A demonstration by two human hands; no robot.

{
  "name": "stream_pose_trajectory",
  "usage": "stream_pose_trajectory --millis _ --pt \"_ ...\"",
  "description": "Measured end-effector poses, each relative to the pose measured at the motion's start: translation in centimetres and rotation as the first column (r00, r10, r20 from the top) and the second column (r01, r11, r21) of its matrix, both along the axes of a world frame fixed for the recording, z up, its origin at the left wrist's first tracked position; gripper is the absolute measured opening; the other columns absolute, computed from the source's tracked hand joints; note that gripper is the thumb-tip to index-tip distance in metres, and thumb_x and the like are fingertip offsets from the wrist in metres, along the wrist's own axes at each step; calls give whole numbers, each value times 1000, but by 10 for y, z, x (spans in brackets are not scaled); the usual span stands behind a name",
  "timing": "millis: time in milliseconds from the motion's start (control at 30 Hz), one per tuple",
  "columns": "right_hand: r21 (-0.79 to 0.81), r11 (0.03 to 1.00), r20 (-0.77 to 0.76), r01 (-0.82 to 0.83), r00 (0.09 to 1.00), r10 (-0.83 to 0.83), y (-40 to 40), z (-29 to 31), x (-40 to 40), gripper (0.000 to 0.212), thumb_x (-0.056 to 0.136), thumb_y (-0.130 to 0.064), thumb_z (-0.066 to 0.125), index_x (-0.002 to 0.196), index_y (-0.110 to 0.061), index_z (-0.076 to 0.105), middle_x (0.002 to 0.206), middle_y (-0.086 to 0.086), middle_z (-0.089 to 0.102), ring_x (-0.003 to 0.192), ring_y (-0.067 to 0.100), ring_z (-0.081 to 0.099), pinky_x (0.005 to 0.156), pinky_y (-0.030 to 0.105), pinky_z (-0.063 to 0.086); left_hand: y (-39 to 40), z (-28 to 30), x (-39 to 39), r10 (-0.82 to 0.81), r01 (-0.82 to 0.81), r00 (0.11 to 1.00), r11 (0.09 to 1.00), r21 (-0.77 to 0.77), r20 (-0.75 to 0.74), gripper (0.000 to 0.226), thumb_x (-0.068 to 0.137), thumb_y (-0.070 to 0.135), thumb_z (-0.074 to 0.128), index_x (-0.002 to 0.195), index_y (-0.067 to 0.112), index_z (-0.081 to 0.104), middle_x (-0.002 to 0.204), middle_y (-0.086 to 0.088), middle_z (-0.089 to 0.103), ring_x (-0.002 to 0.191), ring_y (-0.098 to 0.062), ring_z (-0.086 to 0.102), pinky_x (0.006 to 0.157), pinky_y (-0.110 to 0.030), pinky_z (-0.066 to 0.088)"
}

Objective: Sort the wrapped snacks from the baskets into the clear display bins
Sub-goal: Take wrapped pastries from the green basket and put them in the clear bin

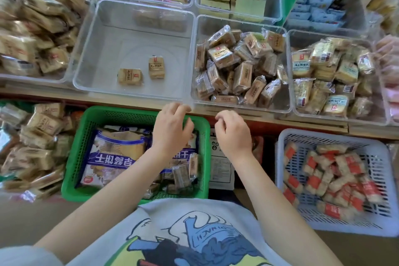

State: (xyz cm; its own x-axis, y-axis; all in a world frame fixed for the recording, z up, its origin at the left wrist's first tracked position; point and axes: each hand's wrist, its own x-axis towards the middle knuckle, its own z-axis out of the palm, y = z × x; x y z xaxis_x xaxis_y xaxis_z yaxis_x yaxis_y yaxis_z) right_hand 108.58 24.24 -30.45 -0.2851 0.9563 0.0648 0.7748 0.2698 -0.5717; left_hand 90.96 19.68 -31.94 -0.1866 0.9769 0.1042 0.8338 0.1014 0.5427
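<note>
The tabletop (269, 117) carries a row of clear display bins. The nearly empty bin (90, 54), front left of centre, holds only two wrapped snacks (130, 76), lying flat and apart on its floor. Just right of it, wall against wall, the half-full bin (287, 71) holds a loose heap of tan wrapped bars, and the next bin to the right (290, 101) holds paler packets. Below the tabletop edge sits the green basket (75, 157) with a large blue-and-white bag (116, 153) and a few small dark wrapped bars (181, 177) at its right end. To the right, well apart, the grey basket (280, 168) is loaded with red-and-white wrapped snacks. The left hand (171, 130) hangs over the far rim of the green basket, fingers loosely curled near the front wall of the nearly empty bin; nothing is visible in it. The right hand (233, 133) is just beside it, between the two baskets, fingertips drawn together; whether they pinch anything cannot be told. Judgement: the sort is in an early to middle stage, both baskets still stocked, and the hands appear to be between a drop and the next pick. The next move likely calls for reaching down into the green basket for the small dark bars, working round the large bag, then matching each wrapper to its bin.
</note>
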Motion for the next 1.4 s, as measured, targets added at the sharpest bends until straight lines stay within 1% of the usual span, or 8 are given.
stream_pose_trajectory --millis 167,467,667,833,933,1033,1167,1400 --pt "-555 811 298 -187 865 404 -37 -52 -35 29 101 -24 46 124 -9 56 112 9 58 94 29 61 75 39 53 -41 -29 -23 -36 36 999 795 -605 12 27 99 29 48 122 21 62 111 -1 67 88 -20 60 70 -33 50" --pt "-541 836 629 -94 613 477 -76 -114 -61 32 103 -22 44 133 -13 44 132 20 46 55 21 45 45 30 35 -66 -44 -40 -53 57 998 792 -608 25 28 99 31 49 122 23 62 109 2 69 89 -17 64 71 -32 55" --pt "-591 807 494 14 797 348 -63 -95 -67 35 96 -9 52 128 -16 42 126 17 46 82 33 60 61 37 50 -64 -35 -44 -65 70 997 821 -567 28 29 98 32 48 121 22 61 112 1 66 92 -18 62 74 -35 56" --pt "-535 844 142 -34 981 130 -38 -25 -54 38 90 -15 59 123 -24 41 121 6 43 81 22 54 63 33 42 -51 -21 -41 -27 60 996 887 -459 80 33 98 28 50 129 20 57 122 0 57 105 -18 56 77 -32 49" --pt "-393 917 -33 -75 997 67 -11 33 -41 71 86 -10 63 146 -31 31 126 -2 36 86 11 53 71 19 42 -34 -4 -36 49 -36 995 987 -156 84 38 93 20 59 130 12 58 128 -8 55 116 -25 51 90 -42 50" --pt "-56 998 -103 7 995 -13 26 71 -32 59 86 -6 64 141 -18 47 122 2 39 84 6 53 76 4 43 -8 13 -31 37 -37 999 999 -10 -2 54 92 26 59 142 11 48 147 -12 45 137 -30 38 115 -47 31" --pt "348 931 -44 110 994 -101 77 71 -31 44 81 4 64 124 -6 59 119 17 46 106 19 48 86 26 54 18 11 -31 -112 65 979 963 -262 -170 76 98 52 39 159 18 9 166 -4 6 153 -22 -4 124 -43 -5" --pt "96 982 341 -161 932 119 80 20 -32 51 96 -20 59 143 -7 45 154 24 31 148 40 21 118 51 27 20 2 -36 -198 93 947 923 -375 -253 83 96 60 35 159 23 -3 167 0 -2 152 -20 -11 122 -42 -14"
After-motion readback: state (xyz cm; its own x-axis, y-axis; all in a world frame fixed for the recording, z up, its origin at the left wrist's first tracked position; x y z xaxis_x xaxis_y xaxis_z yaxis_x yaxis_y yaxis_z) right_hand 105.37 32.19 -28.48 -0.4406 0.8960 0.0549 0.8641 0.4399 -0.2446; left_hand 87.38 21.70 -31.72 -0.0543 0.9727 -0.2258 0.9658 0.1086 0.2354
